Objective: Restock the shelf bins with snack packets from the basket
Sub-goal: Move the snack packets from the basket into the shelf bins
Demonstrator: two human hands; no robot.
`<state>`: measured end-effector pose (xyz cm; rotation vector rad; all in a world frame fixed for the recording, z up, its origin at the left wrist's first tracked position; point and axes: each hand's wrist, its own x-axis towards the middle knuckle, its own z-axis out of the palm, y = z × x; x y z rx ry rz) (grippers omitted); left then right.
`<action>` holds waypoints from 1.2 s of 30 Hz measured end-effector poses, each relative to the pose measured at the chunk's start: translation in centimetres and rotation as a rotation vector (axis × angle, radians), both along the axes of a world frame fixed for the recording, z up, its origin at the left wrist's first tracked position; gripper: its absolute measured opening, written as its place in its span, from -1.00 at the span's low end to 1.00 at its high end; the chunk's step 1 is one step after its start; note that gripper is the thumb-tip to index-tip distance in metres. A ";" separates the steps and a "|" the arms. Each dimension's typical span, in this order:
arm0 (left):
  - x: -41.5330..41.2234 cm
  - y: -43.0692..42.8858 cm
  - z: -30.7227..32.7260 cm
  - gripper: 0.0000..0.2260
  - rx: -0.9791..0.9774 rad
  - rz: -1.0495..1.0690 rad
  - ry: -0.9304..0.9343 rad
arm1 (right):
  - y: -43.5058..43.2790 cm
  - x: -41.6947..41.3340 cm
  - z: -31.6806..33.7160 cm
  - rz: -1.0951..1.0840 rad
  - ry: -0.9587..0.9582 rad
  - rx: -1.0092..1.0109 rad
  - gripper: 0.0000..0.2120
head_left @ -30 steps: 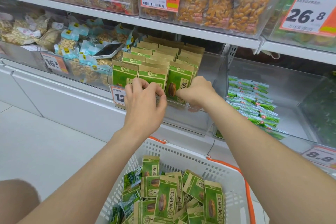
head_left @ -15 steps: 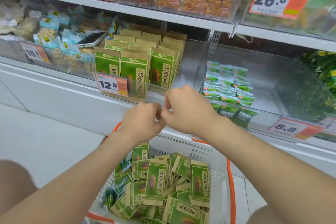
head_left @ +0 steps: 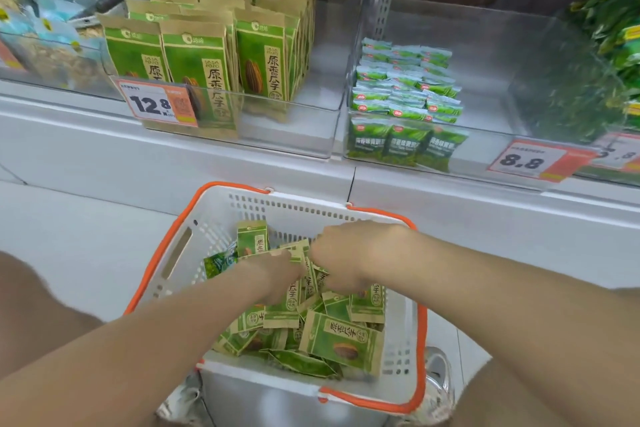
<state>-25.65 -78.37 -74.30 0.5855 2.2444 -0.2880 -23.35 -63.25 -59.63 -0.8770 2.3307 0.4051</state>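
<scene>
A white basket with an orange rim (head_left: 166, 263) stands on the floor below the shelf, holding several green-and-brown snack packets (head_left: 341, 340). Both hands are down inside it. My left hand (head_left: 277, 274) has its fingers curled over an upright packet (head_left: 287, 302) in the pile. My right hand (head_left: 349, 253) is beside it, knuckles up, fingers curled down among the packets; whether it holds one is hidden. Above, a clear shelf bin (head_left: 294, 128) holds rows of the same packets (head_left: 263, 59) standing upright on its left side.
A neighbouring clear bin (head_left: 485, 87) holds small green packets (head_left: 405, 94) on its left. Price tags read 12.8 (head_left: 156, 104) and 8.8 (head_left: 530, 159). Other snack bins sit at far left (head_left: 52, 45) and far right (head_left: 616, 45). White tiled floor (head_left: 86, 236) lies left of the basket.
Both hands left the shelf bin, came down past its front edge and now reach into the basket's packets. The view has tilted down toward the basket.
</scene>
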 end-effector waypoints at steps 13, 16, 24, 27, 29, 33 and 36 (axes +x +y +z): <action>0.1 0.1 -2.9 -0.07 -0.085 -0.087 -0.001 | 0.5 -1.8 0.0 -0.034 0.017 -0.003 -0.93; -0.2 -0.2 -2.3 -0.46 0.003 0.020 0.014 | 0.4 -2.0 0.0 -0.041 0.004 -0.027 -0.68; -1.2 0.0 0.4 -0.78 0.672 0.343 0.380 | 0.6 -2.9 0.4 -0.186 -0.075 -0.140 -0.86; -0.7 0.5 3.3 -0.81 0.974 0.536 0.499 | 0.7 -3.3 1.0 -0.358 -0.017 -0.272 -0.69; 0.1 0.7 5.1 -0.77 1.076 0.578 0.579 | 0.5 -3.5 1.2 -0.495 -0.013 -0.419 -0.65; 2.0 0.8 8.5 -0.59 1.183 0.591 0.689 | -0.6 -3.4 1.2 -0.775 -0.129 -0.853 -0.82; 2.2 -0.5 11.5 -0.33 1.279 0.542 0.731 | -1.0 -3.3 1.6 -0.765 -0.050 -1.041 -0.80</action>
